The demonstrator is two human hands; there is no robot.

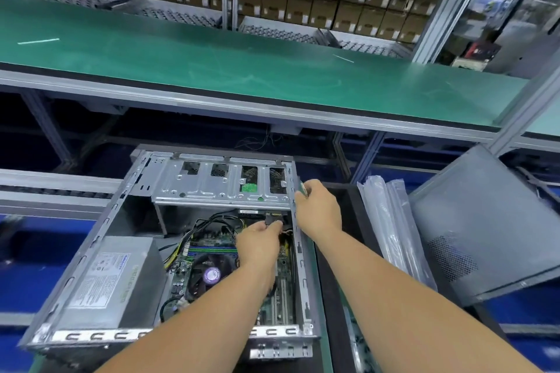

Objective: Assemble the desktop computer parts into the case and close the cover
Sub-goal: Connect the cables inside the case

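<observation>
Green-matted shelf above; open case (pixel 91 251) lies flat on the worktop, left hand (pixel 260 244) pinching a black plug (pixel 274 219) under the drive cage, right hand (pixel 318 209) gripping the case wall, likely steadying.

Left hand (pixel 260 244) fingertips hidden among cables; right hand's (pixel 318 209) small pinched item — unidentifiable.
</observation>
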